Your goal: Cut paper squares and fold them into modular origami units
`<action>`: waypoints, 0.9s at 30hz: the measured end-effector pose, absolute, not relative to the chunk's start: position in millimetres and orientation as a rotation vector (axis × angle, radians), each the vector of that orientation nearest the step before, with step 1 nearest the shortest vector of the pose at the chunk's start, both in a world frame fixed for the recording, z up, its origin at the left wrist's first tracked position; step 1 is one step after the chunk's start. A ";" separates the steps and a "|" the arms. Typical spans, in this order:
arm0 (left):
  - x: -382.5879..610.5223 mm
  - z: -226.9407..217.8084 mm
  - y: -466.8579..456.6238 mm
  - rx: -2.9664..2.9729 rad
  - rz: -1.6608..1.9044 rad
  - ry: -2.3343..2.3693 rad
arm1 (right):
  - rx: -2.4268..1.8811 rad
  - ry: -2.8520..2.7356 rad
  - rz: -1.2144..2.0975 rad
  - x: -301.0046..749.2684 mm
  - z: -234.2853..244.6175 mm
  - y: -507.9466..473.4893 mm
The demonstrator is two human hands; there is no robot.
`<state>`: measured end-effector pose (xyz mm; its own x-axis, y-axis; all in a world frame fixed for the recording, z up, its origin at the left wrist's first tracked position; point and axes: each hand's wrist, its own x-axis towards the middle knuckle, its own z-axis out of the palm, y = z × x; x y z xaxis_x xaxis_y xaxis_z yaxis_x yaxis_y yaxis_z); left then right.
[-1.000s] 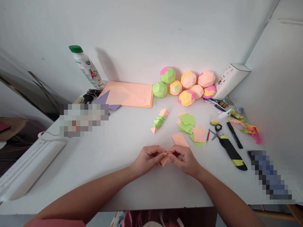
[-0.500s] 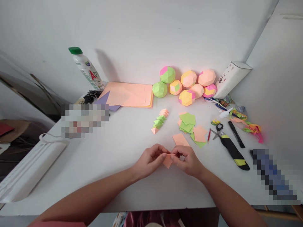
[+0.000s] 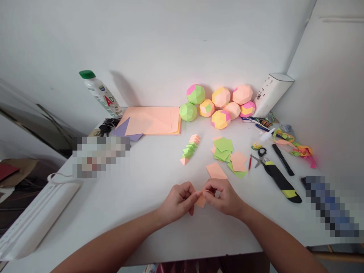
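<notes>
1. At the near edge of the white worktop (image 3: 148, 178), my left hand (image 3: 178, 201) and right hand (image 3: 224, 197) meet over a small peach paper piece (image 3: 200, 200), fingers of both pinched shut on it from either side.

2. The piece sits just above the worktop between my hands, one corner hanging down below the pinch. By my reading a fold is being pressed into it, and the next move calls for a firm, even pinch along the crease with the edges kept lined up.

3. Both forearms come in low from the near corners and converge, wrists nearly level, knuckles turned up, thumbs and forefingers doing the work while the other fingers curl under.

4. Just beyond my right hand lies a loose peach square (image 3: 216, 170), and behind it a pile of green and peach cut papers (image 3: 226, 149). To their left, a short row of folded units (image 3: 190, 149) runs away from me.

5. To the right, scissors (image 3: 260, 156), a black-and-yellow cutter (image 3: 281, 184) and a black pen (image 3: 283, 159) lie near one another.

6. Farthest back, against the wall, sit a cluster of paper balls (image 3: 220, 104), a stack of peach sheets (image 3: 153, 120), a green-capped bottle (image 3: 99, 93) and a white carton (image 3: 270, 94).
</notes>
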<state>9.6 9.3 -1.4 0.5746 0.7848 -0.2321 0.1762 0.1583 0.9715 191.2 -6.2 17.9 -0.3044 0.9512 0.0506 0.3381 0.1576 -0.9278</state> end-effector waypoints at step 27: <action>13.8 -0.8 24.3 1.101 0.659 0.650 | -1.157 -1.424 1.511 196.7 9.2 -1.9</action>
